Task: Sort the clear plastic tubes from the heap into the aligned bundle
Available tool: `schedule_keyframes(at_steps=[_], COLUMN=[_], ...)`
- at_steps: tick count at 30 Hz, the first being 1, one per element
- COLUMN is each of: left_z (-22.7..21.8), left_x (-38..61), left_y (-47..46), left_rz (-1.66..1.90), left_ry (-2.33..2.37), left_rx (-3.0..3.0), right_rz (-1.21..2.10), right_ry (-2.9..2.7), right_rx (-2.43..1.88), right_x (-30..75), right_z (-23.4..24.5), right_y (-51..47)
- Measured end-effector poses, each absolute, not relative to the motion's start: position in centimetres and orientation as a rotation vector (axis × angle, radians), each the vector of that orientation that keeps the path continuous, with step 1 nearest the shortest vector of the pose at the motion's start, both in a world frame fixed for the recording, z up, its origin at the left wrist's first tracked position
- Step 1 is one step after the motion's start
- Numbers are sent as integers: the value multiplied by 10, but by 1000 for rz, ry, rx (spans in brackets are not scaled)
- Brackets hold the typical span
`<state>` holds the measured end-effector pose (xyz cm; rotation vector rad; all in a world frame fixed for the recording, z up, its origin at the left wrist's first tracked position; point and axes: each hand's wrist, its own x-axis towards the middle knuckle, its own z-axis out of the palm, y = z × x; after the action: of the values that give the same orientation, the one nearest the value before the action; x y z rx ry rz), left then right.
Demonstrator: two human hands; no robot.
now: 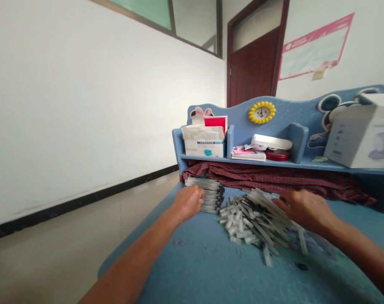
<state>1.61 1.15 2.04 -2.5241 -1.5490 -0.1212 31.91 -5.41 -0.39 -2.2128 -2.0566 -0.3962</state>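
My left hand is closed, its curled fingers beside the near left side of a neat stack of clear tubes with black ends, which look like pens. What it holds, if anything, is hidden. Over the right side of a loose pile of clear plastic tubes and short caps, my right hand is closed with thumb and forefinger together. Whatever lies in its fingers is too small to make out. Thin dark rods are mixed into the pile. A small black piece lies in front of it on the blue table.
Behind the pile runs a folded red plaid cloth, under a blue shelf. On the shelf stand a mask box, a stack of papers, a red round tin and a large white box. A white wall rises left.
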Motion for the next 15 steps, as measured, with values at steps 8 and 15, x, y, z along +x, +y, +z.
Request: schedule_keyframes(at_steps=[8, 15], left_z=[6, 2], left_x=[-7, -14], left_y=[16, 17], left_rz=[27, 44], left_ry=[-1478, -1466], left_rx=[-2555, -2564], right_rz=[-428, -412], right_ry=[-2055, -2114], right_rx=[-2032, -1919], right_x=[308, 293], right_z=[-3, -2], right_y=[-61, -70])
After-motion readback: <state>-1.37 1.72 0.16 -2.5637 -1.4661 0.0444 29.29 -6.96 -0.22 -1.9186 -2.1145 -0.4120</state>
